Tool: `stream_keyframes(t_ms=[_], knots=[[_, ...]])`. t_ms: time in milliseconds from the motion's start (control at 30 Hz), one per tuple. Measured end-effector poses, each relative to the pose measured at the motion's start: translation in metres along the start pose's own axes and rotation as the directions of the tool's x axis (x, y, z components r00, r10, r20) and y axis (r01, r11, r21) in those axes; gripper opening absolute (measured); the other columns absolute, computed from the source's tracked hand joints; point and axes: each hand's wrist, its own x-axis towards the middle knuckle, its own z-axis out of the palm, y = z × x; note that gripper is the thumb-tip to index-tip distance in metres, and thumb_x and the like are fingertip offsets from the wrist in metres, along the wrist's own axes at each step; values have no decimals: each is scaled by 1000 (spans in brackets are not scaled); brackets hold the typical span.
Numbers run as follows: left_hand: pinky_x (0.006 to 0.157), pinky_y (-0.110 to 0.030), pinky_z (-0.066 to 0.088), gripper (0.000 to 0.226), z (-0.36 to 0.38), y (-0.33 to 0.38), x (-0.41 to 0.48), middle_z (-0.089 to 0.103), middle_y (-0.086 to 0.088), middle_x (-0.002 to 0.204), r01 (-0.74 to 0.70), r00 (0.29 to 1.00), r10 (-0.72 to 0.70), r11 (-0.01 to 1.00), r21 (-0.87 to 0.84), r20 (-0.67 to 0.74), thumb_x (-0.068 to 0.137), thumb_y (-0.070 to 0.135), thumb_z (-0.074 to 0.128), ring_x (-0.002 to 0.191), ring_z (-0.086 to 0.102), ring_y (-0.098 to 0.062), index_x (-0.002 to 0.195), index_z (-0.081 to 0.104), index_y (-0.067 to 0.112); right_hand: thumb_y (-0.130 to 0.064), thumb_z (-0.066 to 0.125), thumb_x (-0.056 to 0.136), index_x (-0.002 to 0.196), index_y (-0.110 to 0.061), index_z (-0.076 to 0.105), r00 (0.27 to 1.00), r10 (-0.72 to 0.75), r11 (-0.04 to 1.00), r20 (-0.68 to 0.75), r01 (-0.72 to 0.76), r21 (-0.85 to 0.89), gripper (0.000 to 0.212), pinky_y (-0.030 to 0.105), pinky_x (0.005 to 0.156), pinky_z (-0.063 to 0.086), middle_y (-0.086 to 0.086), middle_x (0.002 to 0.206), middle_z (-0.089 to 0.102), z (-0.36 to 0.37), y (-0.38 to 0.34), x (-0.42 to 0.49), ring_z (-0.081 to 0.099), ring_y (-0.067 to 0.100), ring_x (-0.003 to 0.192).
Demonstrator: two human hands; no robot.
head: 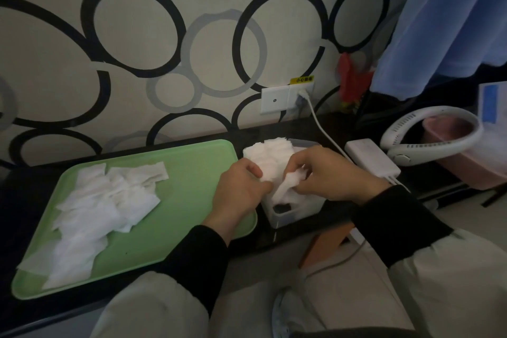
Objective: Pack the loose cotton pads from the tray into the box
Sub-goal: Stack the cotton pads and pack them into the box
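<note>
Left hand [241, 186] and right hand [329, 173] gripping one pad wad [271, 156] over one box [296, 211]; perhaps fifteen pads [109, 200] on one tray [178, 173].

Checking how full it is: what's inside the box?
White cotton pads stand in the box, rising above its rim. The left hand and right hand cover the middle, so the bottom is hidden.

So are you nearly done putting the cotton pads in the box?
Not nearly. A stack of pads already sits in the box. The left hand grips that stack while the right hand pinches another pad beside it. A big heap of loose pads waits on the green tray.
</note>
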Motion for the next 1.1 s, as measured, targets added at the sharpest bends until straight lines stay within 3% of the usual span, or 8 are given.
stream_keyframes(t_ms=[133,300,433,567,633,833,1033,1100], knots=[[49,-30,45,29,1,-2,4,66,-11,71,38,995,-23,986,-160,98,74,22,85,45,54,-20,77,57,18,-17,75,82,94,-27,77,998,-70,979,6,70,-190,16,17,78,48,-12,97,70,5,-9,2,60,4,90],[49,-25,42,21,-2,-3,4,66,-5,57,24,993,0,980,-198,119,82,21,79,37,49,-15,81,59,12,-15,68,82,95,-25,77,998,-42,874,43,58,-482,19,41,81,54,0,96,69,18,-11,15,63,20,90],[47,-22,40,17,-2,-3,5,64,2,53,17,993,4,983,-183,117,87,21,74,36,48,-11,79,61,13,-12,60,85,100,-24,74,996,-49,789,71,82,-608,25,41,80,54,2,104,64,21,-15,20,62,23,96],[41,-18,37,15,-1,-3,4,62,3,49,13,995,5,982,-188,96,89,16,68,33,46,-10,77,61,12,-13,61,85,100,-26,73,993,-19,789,112,84,-609,23,34,70,47,-1,96,60,31,-20,24,58,21,88],[43,-18,38,15,0,-3,4,63,3,50,13,996,4,981,-195,88,91,19,65,34,46,-11,79,62,12,-14,63,82,95,-26,70,998,-14,834,62,46,-550,19,36,72,52,-2,90,59,32,-18,24,59,21,86],[49,-23,38,26,-6,-3,-1,66,1,58,5,993,23,973,-230,117,100,29,53,39,50,-13,93,63,6,-26,65,84,90,-27,42,1000,17,857,-26,-28,-514,23,41,75,51,-3,89,55,33,-14,19,58,23,85],[45,-18,38,18,-25,-5,-12,68,-1,66,1,998,18,964,-265,68,99,25,55,45,52,-14,92,63,11,-31,73,80,89,-34,58,998,34,885,-56,-56,-461,17,32,78,50,-14,86,65,12,-15,2,58,9,86],[44,-18,38,18,-31,-8,-14,68,-2,66,11,998,8,962,-272,70,98,24,56,46,52,-15,93,64,10,-28,73,81,86,-36,65,998,63,914,0,-58,-402,13,31,82,52,-17,85,68,4,-15,-3,59,3,87]])
